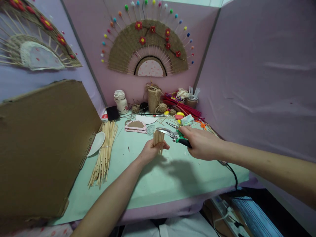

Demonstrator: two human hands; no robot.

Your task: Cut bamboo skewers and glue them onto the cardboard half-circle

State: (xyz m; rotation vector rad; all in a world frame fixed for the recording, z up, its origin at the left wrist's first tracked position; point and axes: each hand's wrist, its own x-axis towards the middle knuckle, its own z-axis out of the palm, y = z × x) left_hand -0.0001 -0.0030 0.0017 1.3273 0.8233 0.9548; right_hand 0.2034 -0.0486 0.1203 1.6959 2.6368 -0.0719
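Evidently, the pale green worktop (133,164) is carrying everything, with twelve o'clock pointing away from the person. At nine o'clock a cardboard panel (44,148) is standing, and a bundle of long sticks (105,154) is lying just beside it. Near the dial's centre, the right hand (201,143) is gripping green-handled shears (179,135) from three o'clock, its fingers wrapping around the handles. The left hand (151,148) is holding a bundle of short sticks (158,138) roughly upright above the worktop, its fingers curling around the sticks. The curved blade is lying across their upper end; contact is hard to tell. Cutting or evening the ends is apparently the step in hand; closing the blades is calling for a firm left grip, fingertips clear.
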